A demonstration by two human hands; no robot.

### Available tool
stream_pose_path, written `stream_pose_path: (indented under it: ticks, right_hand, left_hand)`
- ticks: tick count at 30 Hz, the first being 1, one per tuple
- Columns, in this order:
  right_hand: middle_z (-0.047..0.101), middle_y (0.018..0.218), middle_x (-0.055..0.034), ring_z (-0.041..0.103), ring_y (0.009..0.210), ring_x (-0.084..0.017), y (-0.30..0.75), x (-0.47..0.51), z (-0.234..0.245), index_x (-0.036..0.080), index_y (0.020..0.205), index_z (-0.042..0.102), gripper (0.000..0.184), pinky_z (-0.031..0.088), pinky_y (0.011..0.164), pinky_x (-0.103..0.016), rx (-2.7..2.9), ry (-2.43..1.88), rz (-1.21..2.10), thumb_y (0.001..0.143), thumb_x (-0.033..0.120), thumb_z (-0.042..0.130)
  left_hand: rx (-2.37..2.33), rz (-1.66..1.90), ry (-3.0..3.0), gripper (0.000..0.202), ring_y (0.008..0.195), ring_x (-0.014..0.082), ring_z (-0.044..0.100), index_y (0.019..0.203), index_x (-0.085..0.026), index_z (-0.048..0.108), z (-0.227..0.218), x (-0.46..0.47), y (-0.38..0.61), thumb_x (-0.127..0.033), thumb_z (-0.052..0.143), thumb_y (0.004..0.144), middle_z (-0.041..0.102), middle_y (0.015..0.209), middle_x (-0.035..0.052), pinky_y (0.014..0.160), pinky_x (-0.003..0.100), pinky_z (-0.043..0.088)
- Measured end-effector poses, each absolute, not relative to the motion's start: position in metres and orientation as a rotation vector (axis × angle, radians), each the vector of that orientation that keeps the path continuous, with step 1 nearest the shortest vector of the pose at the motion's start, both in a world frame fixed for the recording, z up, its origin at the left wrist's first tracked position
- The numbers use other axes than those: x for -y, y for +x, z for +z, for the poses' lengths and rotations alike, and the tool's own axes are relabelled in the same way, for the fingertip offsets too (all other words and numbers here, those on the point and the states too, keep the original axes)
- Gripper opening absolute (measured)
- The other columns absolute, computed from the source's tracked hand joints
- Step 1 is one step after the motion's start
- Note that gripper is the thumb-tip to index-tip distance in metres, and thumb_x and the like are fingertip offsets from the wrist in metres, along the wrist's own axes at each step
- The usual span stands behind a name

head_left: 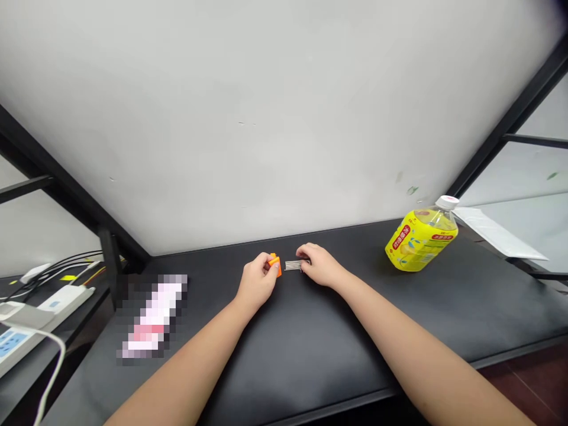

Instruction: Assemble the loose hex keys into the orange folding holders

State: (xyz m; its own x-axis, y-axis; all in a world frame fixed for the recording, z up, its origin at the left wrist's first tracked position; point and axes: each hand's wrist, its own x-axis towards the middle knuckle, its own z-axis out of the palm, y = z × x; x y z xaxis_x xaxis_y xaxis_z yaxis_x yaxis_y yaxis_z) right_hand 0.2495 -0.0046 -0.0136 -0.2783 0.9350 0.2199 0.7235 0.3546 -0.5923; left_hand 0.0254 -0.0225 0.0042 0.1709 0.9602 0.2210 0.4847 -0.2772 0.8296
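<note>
My left hand (258,278) is closed around a small bright orange plastic piece (278,267), pinched between thumb and fingers. Part of that piece is hidden by the fingers, and I cannot tell its exact kind. Just to its right lie several thin silvery metal rods (292,265), side by side and pointing toward it, with a narrow gap between. My right hand (320,266) has its fingers curled over the right ends of these rods, gripping them close to the table; those ends are hidden.
Both forearms rest over a black table (275,367) against a white wall (284,118). A yellow-labelled drink bottle (421,239) with a white cap leans at the right. To the left are a blurred pinkish item (153,316) and a power strip (48,313) with cables.
</note>
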Motion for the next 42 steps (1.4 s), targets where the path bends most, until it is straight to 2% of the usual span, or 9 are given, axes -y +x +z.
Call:
stream_pose_path:
  ticks: [7,12,17,22,25,28,35,42]
  right_hand:
    - [0.066,0.095,-0.0038,0.06,0.083,-0.014,0.271,-0.001,-0.005,0.02,0.083,0.072,0.015,0.042,0.076,-0.025,2.069,-1.669,0.584,0.085,0.012,0.059]
    - [0.068,0.096,-0.0074,0.061,0.082,-0.018,0.273,-0.002,-0.002,0.018,0.079,0.067,0.008,0.04,0.068,-0.026,1.973,-1.896,0.55,0.075,0.011,0.065]
    - [0.067,0.078,-0.0069,0.059,0.065,-0.018,0.286,-0.002,0.002,0.017,0.077,0.063,0.012,0.037,0.056,-0.027,1.854,-2.039,0.588,0.069,0.011,0.068]
    - [0.067,0.081,-0.0013,0.06,0.059,-0.012,0.288,0.002,0.013,0.018,0.097,0.066,0.022,0.044,0.054,-0.022,1.653,-1.706,0.874,0.076,0.011,0.061]
    - [0.063,0.076,-0.0002,0.057,0.055,-0.011,0.281,0.006,0.018,0.017,0.101,0.067,0.021,0.047,0.05,-0.023,1.51,-1.367,1.057,0.082,0.022,0.061]
    - [0.061,0.071,0.0009,0.055,0.054,-0.011,0.274,0.01,0.021,0.016,0.101,0.069,0.025,0.048,0.049,-0.023,1.479,-1.173,1.137,0.082,0.032,0.067]
    - [0.056,0.056,0.004,0.052,0.048,-0.01,0.264,0.023,0.031,0.015,0.1,0.071,0.028,0.044,0.048,-0.023,1.521,-1.101,1.234,0.081,0.036,0.07]
    - [0.055,0.057,0.0037,0.049,0.046,-0.009,0.267,0.029,0.04,0.015,0.1,0.073,0.025,0.04,0.045,-0.022,1.59,-1.161,1.144,0.083,0.032,0.066]
  left_hand:
    - [-1.36,0.977,1.879,0.02,0.062,0.0136,0.053,0.092,-0.021,0.062,0.002,0.021,0.025,-0.039,0.053,0.094,0.062,0.073,-0.0016,0.06,0.025,0.039]
    - [-1.331,0.949,1.855,0.021,0.057,0.0131,0.053,0.096,-0.021,0.06,0.002,0.021,0.025,-0.039,0.05,0.096,0.062,0.071,-0.0019,0.059,0.025,0.041]
    - [-1.269,0.885,1.778,0.028,0.053,0.0131,0.054,0.089,-0.021,0.055,0.004,0.022,0.025,-0.046,0.046,0.099,0.058,0.059,-0.0031,0.055,0.024,0.042]
    - [-1.169,0.914,1.595,0.03,0.052,0.0127,0.058,0.095,-0.02,0.056,-0.004,0.016,0.024,-0.049,0.051,0.097,0.064,0.065,-0.0006,0.051,0.023,0.046]
    - [-1.141,0.952,1.514,0.032,0.052,0.0119,0.059,0.097,-0.019,0.057,-0.006,0.013,0.024,-0.051,0.058,0.093,0.066,0.07,0.0006,0.049,0.022,0.048]
    - [-1.089,0.989,1.415,0.037,0.051,0.0105,0.058,0.098,-0.018,0.057,-0.003,0.014,0.026,-0.054,0.064,0.089,0.066,0.073,0.0007,0.048,0.022,0.048]
    - [-0.94,0.978,1.292,0.046,0.05,0.01,0.058,0.097,-0.016,0.058,0.007,0.019,0.028,-0.058,0.07,0.084,0.066,0.072,0.0011,0.047,0.022,0.048]
    - [-0.929,0.924,1.365,0.042,0.051,0.011,0.058,0.092,-0.017,0.055,0.005,0.02,0.028,-0.056,0.07,0.085,0.062,0.064,-0.0019,0.047,0.022,0.048]
